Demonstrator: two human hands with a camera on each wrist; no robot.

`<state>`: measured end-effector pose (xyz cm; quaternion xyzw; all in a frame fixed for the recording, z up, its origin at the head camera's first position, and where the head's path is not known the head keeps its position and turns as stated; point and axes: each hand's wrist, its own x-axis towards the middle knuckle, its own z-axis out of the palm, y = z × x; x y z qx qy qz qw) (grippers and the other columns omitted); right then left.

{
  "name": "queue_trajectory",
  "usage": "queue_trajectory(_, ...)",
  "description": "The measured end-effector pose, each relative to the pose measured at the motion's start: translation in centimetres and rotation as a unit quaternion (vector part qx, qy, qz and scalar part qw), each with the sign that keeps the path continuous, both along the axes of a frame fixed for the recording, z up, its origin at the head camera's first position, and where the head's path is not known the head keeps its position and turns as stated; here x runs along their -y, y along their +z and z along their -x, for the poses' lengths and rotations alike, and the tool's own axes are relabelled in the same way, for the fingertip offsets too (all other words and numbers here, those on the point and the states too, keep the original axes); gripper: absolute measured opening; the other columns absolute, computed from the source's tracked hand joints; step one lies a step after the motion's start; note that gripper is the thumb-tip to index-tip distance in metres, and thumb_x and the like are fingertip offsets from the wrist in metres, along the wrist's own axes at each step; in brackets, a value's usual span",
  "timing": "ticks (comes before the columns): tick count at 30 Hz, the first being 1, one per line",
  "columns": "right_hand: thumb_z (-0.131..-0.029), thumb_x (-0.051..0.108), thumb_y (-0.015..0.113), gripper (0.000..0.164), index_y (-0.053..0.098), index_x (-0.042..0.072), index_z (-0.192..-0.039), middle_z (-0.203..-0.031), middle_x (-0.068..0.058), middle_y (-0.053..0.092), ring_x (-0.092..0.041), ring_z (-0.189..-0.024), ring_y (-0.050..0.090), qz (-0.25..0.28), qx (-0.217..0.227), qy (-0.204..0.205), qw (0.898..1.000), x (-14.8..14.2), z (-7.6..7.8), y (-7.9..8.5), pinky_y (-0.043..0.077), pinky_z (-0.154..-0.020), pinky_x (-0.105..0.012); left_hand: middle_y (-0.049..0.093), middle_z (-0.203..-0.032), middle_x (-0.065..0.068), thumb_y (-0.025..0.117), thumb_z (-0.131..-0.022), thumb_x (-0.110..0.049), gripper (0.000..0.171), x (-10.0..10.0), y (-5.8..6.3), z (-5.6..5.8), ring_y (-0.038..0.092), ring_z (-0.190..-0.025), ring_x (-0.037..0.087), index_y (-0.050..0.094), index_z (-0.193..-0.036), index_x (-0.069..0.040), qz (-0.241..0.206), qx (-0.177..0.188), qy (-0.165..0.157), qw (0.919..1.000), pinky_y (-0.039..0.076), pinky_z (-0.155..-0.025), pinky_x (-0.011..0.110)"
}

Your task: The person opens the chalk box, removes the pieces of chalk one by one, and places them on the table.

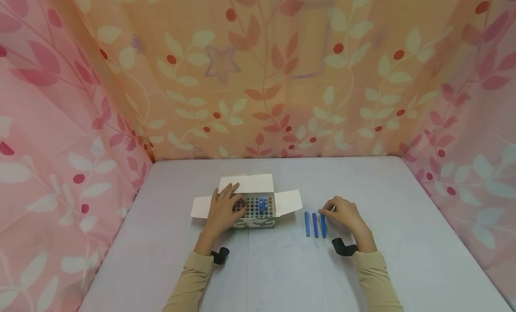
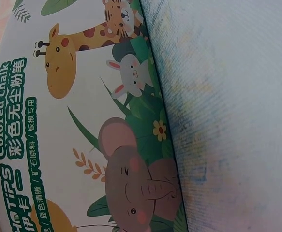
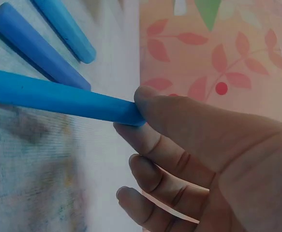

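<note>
My right hand (image 1: 343, 212) pinches one end of a blue chalk stick (image 3: 58, 100) between thumb and fingertips. Beside it on the table lie a violet-blue chalk stick (image 1: 315, 225) and a lighter blue chalk stick (image 1: 307, 224). The left hand (image 1: 222, 211) rests over the left side of an open chalk box (image 1: 255, 223), fingers spread and thumb over the holes. Inside the box a grid of holes shows, and several blue chalk sticks (image 1: 263, 205) stand up toward its right side. Animal pictures and the words "Colored chalk" cover the box's front (image 2: 78, 121) in the left wrist view.
White cardboard flaps fold outward from the box, with the right flap (image 1: 288, 203) toward the loose chalk. Blue and yellow chalk smudges mark the pale tablecloth (image 2: 232, 125). Floral curtains (image 1: 262, 79) hang around the table's back and sides.
</note>
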<state>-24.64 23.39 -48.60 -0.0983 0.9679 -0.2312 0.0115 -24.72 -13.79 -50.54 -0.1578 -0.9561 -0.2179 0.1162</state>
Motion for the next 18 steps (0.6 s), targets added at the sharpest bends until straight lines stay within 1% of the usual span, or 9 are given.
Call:
queue_trajectory(4,-0.082,0.03,0.069,0.019,0.07,0.011,-0.077,-0.077,-0.002,0.059,-0.018,-0.071,0.054,-0.008,0.001,-0.009,1.0,0.5,-0.1,-0.2,0.035,-0.068,-0.04,0.037,-0.147,0.003,0.063,-0.084,-0.038,0.013,0.0,0.0,0.0,0.023,-0.14,0.026,0.063,-0.093,-0.028,-0.003,-0.003,-0.001,1.0,0.001,-0.116,0.051)
queue_trajectory(9,-0.082,0.029,0.068,0.02,0.07,0.01,-0.08,-0.077,-0.002,0.06,-0.018,-0.071,0.055,-0.018,0.007,-0.018,1.0,0.8,0.0,-0.8,0.035,-0.069,-0.042,0.037,-0.147,0.003,0.063,-0.084,-0.039,0.013,0.0,0.0,0.0,0.023,-0.14,0.026,0.062,-0.093,-0.029,-0.002,-0.002,-0.002,1.0,0.001,-0.116,0.051)
queue_trajectory(14,-0.083,0.03,0.068,0.019,0.07,0.01,-0.081,-0.076,0.0,0.061,-0.017,-0.071,0.054,-0.027,0.022,-0.031,0.999,1.1,0.4,-1.5,0.035,-0.071,-0.042,0.037,-0.147,0.003,0.064,-0.083,-0.038,0.014,0.0,0.1,0.0,0.024,-0.139,0.026,0.062,-0.093,-0.029,-0.003,-0.002,-0.003,1.0,0.003,-0.115,0.053)
queue_trajectory(18,-0.083,0.029,0.068,0.018,0.069,0.011,-0.081,-0.075,0.0,0.06,-0.017,-0.07,0.053,-0.037,0.018,-0.03,0.999,1.3,0.4,-1.9,0.036,-0.07,-0.043,0.037,-0.147,0.003,0.064,-0.083,-0.038,0.014,0.0,0.1,-0.1,0.023,-0.14,0.026,0.063,-0.093,-0.028,-0.003,-0.001,-0.001,1.0,0.002,-0.115,0.051)
